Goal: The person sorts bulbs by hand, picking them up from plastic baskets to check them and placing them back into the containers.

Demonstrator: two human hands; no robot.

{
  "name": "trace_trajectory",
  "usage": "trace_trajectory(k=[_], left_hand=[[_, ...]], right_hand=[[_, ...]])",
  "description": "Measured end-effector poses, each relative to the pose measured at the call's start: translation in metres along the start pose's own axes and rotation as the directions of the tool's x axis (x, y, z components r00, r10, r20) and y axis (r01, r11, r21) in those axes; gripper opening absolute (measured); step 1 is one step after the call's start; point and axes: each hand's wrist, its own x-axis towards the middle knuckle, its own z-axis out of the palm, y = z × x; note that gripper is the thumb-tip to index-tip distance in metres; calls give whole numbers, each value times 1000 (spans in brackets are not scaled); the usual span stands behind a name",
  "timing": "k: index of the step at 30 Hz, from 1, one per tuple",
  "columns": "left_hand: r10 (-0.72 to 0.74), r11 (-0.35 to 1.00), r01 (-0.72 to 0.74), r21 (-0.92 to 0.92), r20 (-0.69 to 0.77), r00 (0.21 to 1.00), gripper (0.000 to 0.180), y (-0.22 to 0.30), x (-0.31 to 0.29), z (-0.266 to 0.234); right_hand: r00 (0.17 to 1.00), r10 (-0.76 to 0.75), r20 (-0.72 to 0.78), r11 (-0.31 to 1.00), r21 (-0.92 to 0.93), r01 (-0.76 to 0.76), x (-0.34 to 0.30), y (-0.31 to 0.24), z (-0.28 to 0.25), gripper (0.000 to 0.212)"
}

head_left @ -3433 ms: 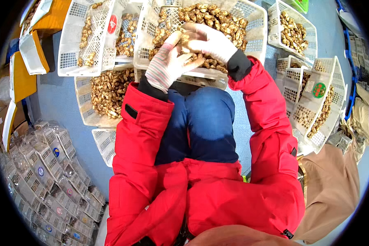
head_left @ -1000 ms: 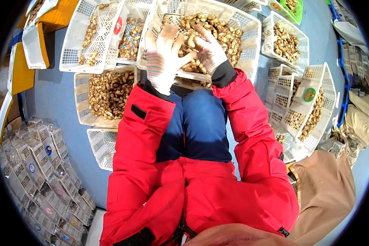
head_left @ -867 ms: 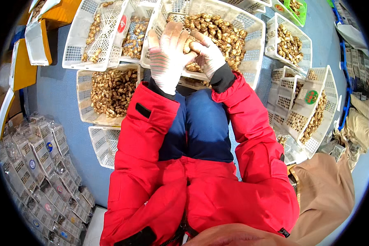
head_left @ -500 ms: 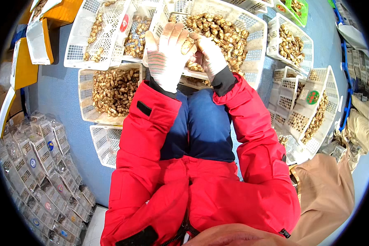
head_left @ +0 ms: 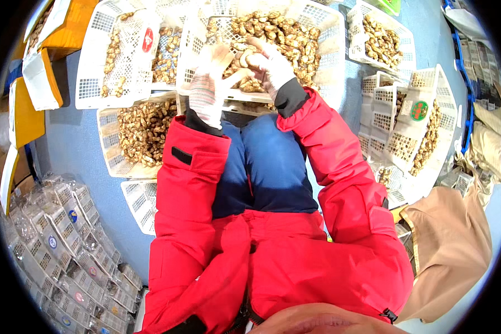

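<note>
Both my hands wear pale knitted work gloves and hover over a large white plastic basket (head_left: 333, 50) of lumpy brown-and-cream pieces (head_left: 286, 36) that look like mushrooms. My left hand (head_left: 209, 80) is open above the basket's near left part, fingers apart and thumb stretched toward the other hand. Between the fingers of my right hand (head_left: 271, 67) is a pale, rounded mushroom-like piece (head_left: 242, 58). The fingertips partly cover it. Under the hands, the basket's near rim is partly hidden.
On the left stand a white basket (head_left: 86, 69) with few pieces and a fuller one (head_left: 110, 139) nearer me. More white baskets (head_left: 409, 50) stand right. Lower left are stacked crates (head_left: 55, 239); a tan cloth (head_left: 448, 245) hangs lower right. Orange-and-white boxes (head_left: 30, 114) line the left.
My left hand has drawn away from my right hand and its fingers have spread. My right hand keeps a piece in its fingers. The whole view has shifted slightly.
</note>
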Motion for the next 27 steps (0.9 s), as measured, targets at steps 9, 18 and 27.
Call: trace_trajectory(k=[9, 18, 27], left_hand=[[-349, 930, 357, 87, -89, 933, 46, 1, 5, -13], [-150, 989, 151, -5, -130, 980, 53, -7, 2, -3], [-31, 941, -2, 338, 93, 995, 36, -4, 8, -10]], right_hand=[[966, -233, -109, 792, -598, 123, 60, -33, -90, 34], [972, -227, -66, -221, -968, -117, 87, 27, -151, 37], [985, 111, 135, 992, 38, -117, 20, -8, -113, 62]])
